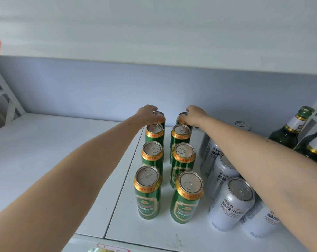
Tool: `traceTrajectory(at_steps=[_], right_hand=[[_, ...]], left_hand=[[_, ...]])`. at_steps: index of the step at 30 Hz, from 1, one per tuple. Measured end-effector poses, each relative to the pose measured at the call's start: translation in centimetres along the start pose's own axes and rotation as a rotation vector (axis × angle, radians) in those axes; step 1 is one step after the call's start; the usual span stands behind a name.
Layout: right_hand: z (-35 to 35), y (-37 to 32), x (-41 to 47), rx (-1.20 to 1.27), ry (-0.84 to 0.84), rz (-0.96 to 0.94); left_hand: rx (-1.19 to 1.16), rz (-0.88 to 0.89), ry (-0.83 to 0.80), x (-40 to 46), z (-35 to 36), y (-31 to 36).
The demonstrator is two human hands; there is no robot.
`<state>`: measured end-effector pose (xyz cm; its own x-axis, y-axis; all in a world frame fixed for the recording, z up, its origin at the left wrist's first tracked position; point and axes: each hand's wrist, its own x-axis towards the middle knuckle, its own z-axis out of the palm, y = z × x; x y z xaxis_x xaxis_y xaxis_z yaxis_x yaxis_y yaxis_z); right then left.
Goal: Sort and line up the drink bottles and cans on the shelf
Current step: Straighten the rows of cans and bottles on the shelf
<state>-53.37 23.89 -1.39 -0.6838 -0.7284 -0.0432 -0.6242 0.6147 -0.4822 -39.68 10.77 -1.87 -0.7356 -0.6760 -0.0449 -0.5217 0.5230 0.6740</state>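
Observation:
Several green beer cans stand upright in two rows running back from the shelf's front edge; the nearest two are the left can [148,192] and the right can [187,197]. My left hand [148,115] grips the top of the rearmost can of the left row [161,119]. My right hand [192,116] grips the top of the rearmost can of the right row [181,119]. Both arms reach far back. To the right stand several white cans [232,203], partly hidden under my right forearm.
Two green glass bottles [290,129] stand at the far right beside a white shelf bracket. The white shelf [45,151] stretches bare to the left, with a seam between its panels. A grey back wall closes the rear. Another bracket sits at the far left.

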Motion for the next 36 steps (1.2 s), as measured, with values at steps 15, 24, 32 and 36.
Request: traceTrajectory(at_steps=[15,24,32,36], right_hand=[[0.7,-1.3,1.9,-0.109,0.000,-0.036],[0.8,-0.9,1.3,-0.020,0.002,-0.024],[1.4,-1.3,0.6,-0.083,-0.010,-0.033],[1.0,-1.3,-0.4,-0.015,0.071,-0.008]], left_hand=[[0.098,0.045,0.038,-0.5,-0.4,0.4],[0.117,0.054,0.034,-0.5,-0.4,0.4],[0.146,0.050,0.039,-0.9,-0.5,0.6],[0.149,0.027,0.063,-1.2,-0.7,0.6]])
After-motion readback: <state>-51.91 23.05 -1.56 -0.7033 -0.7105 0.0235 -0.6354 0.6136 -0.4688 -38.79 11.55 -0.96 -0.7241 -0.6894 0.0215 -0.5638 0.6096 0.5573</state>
